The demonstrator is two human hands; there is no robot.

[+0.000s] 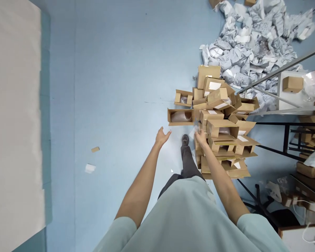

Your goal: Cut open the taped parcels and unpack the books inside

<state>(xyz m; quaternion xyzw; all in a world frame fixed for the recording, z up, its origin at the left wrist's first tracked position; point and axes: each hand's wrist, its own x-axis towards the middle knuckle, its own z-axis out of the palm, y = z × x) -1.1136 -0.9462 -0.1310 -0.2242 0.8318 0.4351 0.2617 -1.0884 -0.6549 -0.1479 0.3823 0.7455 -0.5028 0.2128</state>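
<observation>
The left fingers (161, 131) are parted, the thumb spread well away from the rest, and hold nothing; the right fingers (199, 134) are bent beside the stacked cardboard boxes (217, 115), next to a translucent plastic piece (193, 132), though whether they grip it cannot be told. Just beyond and between the two sets of fingers lies an open long carton (180, 123), its flaps raised and a translucent wrapped item (179, 116) inside. A smaller open carton (177, 97) lies farther forward, near the first. The stacked boxes, several open and some bearing white labels, extend to the right of the right fingers. Below and between the fingers, a dark shoe (185, 140) rests on the blue floor (107, 87). Well left of the left fingers are a cardboard scrap (95, 149) and a white scrap (90, 168). Farthest forward and right, grey-white plastic mailing bags (237, 56) form a loose heap near a metal-framed rack (286, 66).
</observation>
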